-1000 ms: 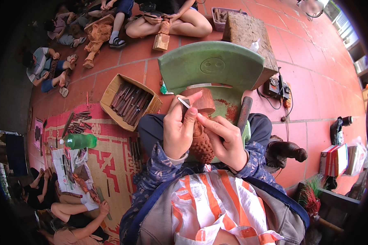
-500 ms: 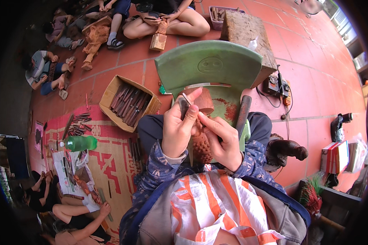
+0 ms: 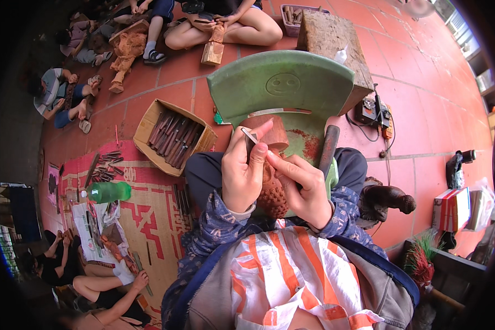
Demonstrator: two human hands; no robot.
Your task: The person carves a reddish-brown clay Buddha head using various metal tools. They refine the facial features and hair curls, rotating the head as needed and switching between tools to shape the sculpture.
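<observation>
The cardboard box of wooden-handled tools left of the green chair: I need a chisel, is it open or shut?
Open: the brown cardboard box has its flaps spread out, and rows of wooden-handled tools show inside.

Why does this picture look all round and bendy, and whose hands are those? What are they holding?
The camera sits on a person's head and looks down, so you see that person's own two hands from above. Its very wide lens bends straight lines near the edges.

The left hand grips a small metal-tipped carving tool. The right hand steadies a reddish-brown carved wooden figure with a bumpy surface, resting on the lap.

In front is a green plastic chair. On the red tiled floor to the left stands a cardboard box full of chisels, and a green bottle lies on a woven mat. Other people sit on the floor nearby.
</observation>
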